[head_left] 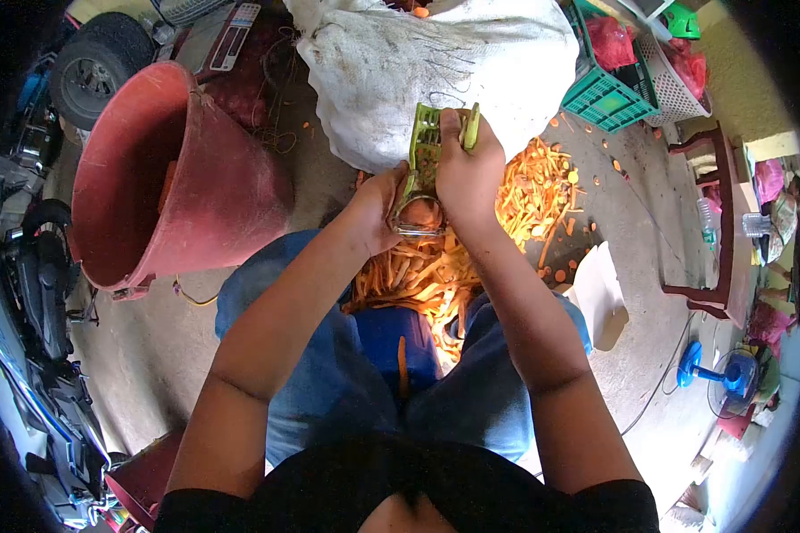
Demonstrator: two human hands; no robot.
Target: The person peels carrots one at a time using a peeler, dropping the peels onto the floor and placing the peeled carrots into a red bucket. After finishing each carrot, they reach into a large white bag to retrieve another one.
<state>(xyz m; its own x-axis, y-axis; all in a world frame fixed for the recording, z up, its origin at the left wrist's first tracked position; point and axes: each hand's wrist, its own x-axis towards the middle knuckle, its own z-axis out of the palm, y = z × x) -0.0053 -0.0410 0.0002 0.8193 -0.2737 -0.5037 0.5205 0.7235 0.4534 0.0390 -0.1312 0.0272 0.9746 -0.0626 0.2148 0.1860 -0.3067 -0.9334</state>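
Both my hands meet in front of me around a green slotted plastic tool [426, 133], which looks like a hand slicer or peeler, held upright. Its exact kind I cannot tell. My left hand [380, 206] grips the lower left side. Higher up, my right hand [468, 173] is closed on the right side, thumb along the top near a green bar [472, 129]. At the lower end, a clear rounded part [417, 229] surrounds something orange-brown. Below lie orange carrot peelings [400, 277], with more carrot strips [538, 191] to the right.
A large white sack [436, 62] stands ahead, and a red tub [231, 186] tips open at left. A blue container [398, 342] sits between my knees. Right are a green crate [613, 102], a white carton [599, 298] and a blue fan [720, 377].
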